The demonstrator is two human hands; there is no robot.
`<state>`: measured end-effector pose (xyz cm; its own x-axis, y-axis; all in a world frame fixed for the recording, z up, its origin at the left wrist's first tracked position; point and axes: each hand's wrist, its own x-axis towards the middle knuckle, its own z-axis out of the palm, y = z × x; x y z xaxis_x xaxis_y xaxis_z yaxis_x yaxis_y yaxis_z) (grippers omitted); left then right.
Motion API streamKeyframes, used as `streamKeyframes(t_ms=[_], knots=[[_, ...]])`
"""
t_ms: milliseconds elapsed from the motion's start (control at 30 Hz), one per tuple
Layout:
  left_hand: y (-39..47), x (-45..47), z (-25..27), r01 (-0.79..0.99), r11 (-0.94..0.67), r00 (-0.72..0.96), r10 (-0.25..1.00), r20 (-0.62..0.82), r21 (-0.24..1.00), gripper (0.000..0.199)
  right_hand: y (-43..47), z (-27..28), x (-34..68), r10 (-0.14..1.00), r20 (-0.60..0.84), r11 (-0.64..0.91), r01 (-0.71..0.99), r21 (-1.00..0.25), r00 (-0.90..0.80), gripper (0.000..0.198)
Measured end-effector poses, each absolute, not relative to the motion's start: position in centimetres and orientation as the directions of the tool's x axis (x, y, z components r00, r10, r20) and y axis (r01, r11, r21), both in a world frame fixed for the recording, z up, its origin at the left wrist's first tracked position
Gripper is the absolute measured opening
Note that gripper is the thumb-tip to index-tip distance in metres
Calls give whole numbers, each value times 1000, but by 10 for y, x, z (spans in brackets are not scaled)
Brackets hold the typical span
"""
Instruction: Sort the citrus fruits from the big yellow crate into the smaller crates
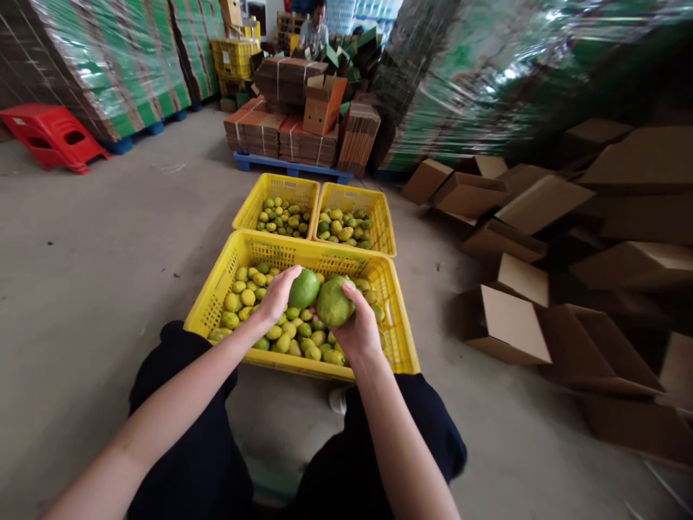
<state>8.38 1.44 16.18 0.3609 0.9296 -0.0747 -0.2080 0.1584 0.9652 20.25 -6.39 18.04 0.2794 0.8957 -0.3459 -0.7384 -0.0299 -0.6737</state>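
Observation:
Over a large yellow crate (208, 300) of lemons, both my hands are raised with fruit in them. My left hand (279, 295) is curled round a smooth, bright green lemon (304, 289); its fingers are partly hidden behind the fruit. In my right hand (358, 323) is a duller, yellowish-green lemon (334, 302), with the thumb lying on its top right side. The two fruits are side by side, close together. Below them, many yellow and green lemons (289, 331) lie loose in the crate, which stands between my knees.
Two smaller yellow crates (242, 213) with lemons stand just beyond. Flattened cartons (308, 144) are stacked on a blue pallet (292, 167). Open cardboard boxes (509, 318) are heaped at right. A red stool (51, 133) is at left, near wrapped pallets (119, 65). A person (314, 32) is at the back.

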Motion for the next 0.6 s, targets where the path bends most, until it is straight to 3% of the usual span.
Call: streamKeyframes(t_ms=[367,600], knots=[[18,85,158,-170,108,353,935,-41,979,40,-64,178,203,907,-321,-29,-721,-692,272,25],[18,83,161,-82,-5,381,924,36,997,46,-63,177,202,878,-369,-45,-715,-698,305,32]])
